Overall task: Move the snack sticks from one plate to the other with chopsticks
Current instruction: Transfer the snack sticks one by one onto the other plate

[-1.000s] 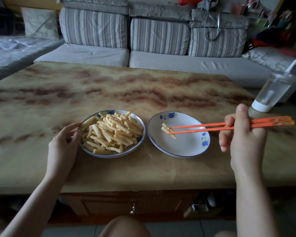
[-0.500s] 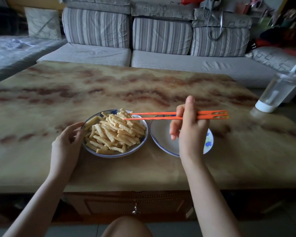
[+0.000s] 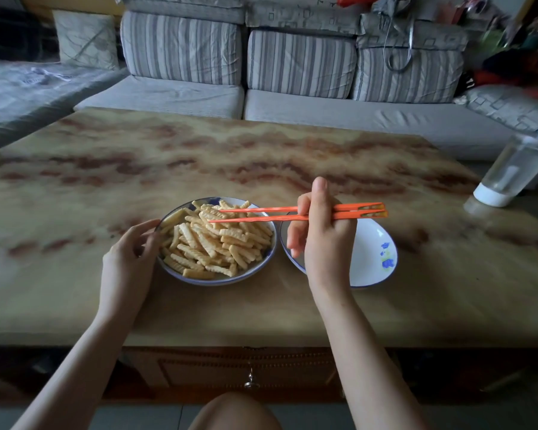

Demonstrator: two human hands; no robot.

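The chopsticks (image 3: 255, 218) are held in the right hand (image 3: 320, 240), with the fingers curled round them near the thick ends. The hand is hung just to the right of the full plate (image 3: 218, 282), over the other plate (image 3: 364, 259).

A second ago this hand was much farther to the right of the full plate. The tips were down in the other plate, where a couple of snack sticks had been set. Now the hand has been brought back, and the tips are reached out over the far side of the full plate. The tips are kept a little apart. Nothing is seen between them yet. They seem to be just above the top of the pile, or just touching it.

Nearly all the snack sticks (image 3: 212, 243) are heaped in the full plate. The ones already moved cannot be seen now, because that part of the other plate is hidden by the right hand.

The left rim of the full plate is held lightly by the left hand (image 3: 128, 262), with the thumb and curled fingers on the edge, as before. So the plate is kept from sliding.

One trip is likely done, and the next pick is being started. Most of the job is still left.

A bottle (image 3: 510, 175) is stood on the table (image 3: 261, 156), far to the right of the full plate.
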